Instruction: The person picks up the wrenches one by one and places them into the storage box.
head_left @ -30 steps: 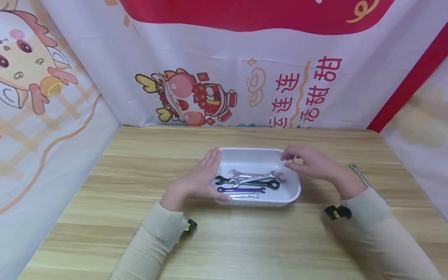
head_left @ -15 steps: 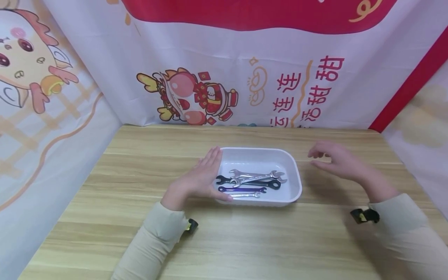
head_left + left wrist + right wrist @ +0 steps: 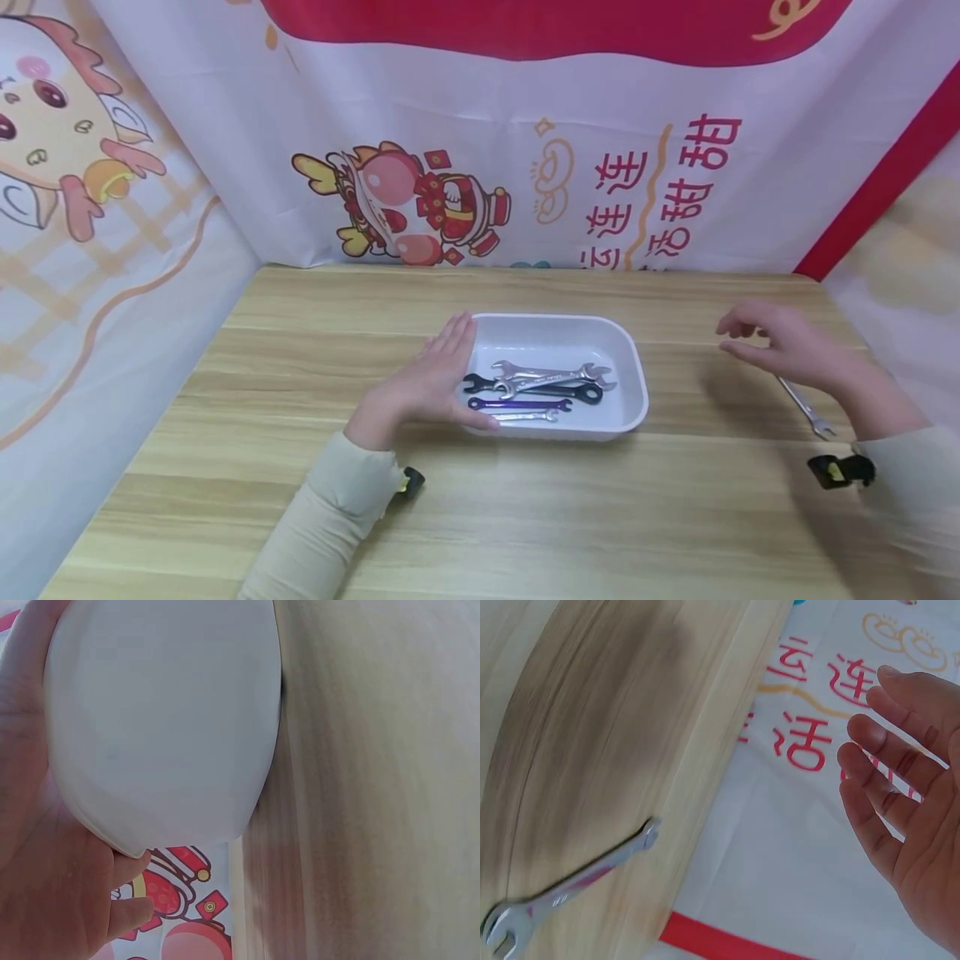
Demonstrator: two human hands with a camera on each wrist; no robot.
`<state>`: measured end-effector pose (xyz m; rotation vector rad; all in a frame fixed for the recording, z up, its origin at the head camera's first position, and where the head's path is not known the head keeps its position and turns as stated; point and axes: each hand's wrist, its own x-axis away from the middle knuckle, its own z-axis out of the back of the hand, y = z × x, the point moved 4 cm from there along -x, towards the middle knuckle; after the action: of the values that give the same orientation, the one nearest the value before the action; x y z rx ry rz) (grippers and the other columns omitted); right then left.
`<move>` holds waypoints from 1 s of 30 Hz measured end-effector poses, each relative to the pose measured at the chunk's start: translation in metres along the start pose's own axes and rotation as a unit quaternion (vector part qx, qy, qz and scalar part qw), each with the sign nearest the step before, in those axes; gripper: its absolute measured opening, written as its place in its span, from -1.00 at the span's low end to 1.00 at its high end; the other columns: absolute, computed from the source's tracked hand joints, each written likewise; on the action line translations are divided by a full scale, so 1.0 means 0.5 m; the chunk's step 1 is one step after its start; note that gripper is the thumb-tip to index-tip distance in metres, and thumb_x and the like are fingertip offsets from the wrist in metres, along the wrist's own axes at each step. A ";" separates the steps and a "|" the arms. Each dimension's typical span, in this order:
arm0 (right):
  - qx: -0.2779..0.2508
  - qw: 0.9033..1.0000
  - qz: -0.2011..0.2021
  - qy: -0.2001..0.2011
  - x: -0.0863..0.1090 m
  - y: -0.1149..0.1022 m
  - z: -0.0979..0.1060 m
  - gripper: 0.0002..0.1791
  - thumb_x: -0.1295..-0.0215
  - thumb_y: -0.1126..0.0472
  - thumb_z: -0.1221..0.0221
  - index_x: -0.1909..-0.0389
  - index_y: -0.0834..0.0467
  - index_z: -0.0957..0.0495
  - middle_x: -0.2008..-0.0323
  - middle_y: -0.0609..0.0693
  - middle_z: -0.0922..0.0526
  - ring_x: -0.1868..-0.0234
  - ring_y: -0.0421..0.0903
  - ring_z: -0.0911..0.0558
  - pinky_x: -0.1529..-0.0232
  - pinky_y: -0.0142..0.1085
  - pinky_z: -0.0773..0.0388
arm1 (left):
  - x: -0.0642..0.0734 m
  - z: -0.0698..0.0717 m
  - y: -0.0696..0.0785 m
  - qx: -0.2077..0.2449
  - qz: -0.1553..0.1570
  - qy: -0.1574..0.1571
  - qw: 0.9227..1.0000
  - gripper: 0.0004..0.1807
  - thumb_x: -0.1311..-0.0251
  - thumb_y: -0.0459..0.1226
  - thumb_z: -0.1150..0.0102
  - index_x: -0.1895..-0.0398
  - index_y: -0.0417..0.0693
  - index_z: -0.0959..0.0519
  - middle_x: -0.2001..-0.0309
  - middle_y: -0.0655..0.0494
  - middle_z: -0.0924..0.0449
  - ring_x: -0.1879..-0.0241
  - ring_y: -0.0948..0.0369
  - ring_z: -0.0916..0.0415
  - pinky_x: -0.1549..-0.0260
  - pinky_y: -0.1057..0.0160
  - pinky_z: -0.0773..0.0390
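Several wrenches (image 3: 540, 387) lie in a white plastic tub (image 3: 628, 333), most of them silver, one black and one purple. My left hand (image 3: 427, 379) rests against the tub's left end, its fingers straight toward the far corner and its thumb along the near corner. In the left wrist view, the palm faces the tub's outer wall (image 3: 165, 712). At the right, my empty right hand (image 3: 787, 342) is above the table, fingers relaxed and slightly bent. Below it a silver wrench (image 3: 806, 407) lies on the wood, partly hidden by the hand in the head view.
The wood-grain table (image 3: 525, 517) ends at a printed cloth backdrop (image 3: 555, 100) behind the tub. More printed cloth (image 3: 97, 275) hangs along the left side, and a light cloth borders the right.
My right hand has moved right, from the tub's right rim to above the loose wrench. The left hand and the tub with its wrenches have stayed in place.
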<state>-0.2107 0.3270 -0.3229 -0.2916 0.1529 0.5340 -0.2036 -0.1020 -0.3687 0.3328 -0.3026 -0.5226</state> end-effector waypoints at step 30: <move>0.021 0.999 -0.047 -0.009 0.094 0.139 -0.018 -0.77 0.04 0.39 -0.44 0.33 0.19 -0.65 0.43 -0.16 -0.59 0.40 -0.50 -0.39 0.41 -0.43 -0.50 | -0.002 -0.002 -0.002 0.004 0.008 -0.005 1.000 0.62 0.34 0.59 -0.22 -0.60 -0.02 0.44 -0.59 0.16 0.65 -0.59 0.16 0.62 -0.55 -0.01 0.29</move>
<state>-0.2076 0.4037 -0.3577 -0.2518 0.1330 0.4397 -0.2044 -0.1023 -0.3701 0.3350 -0.3165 -0.5076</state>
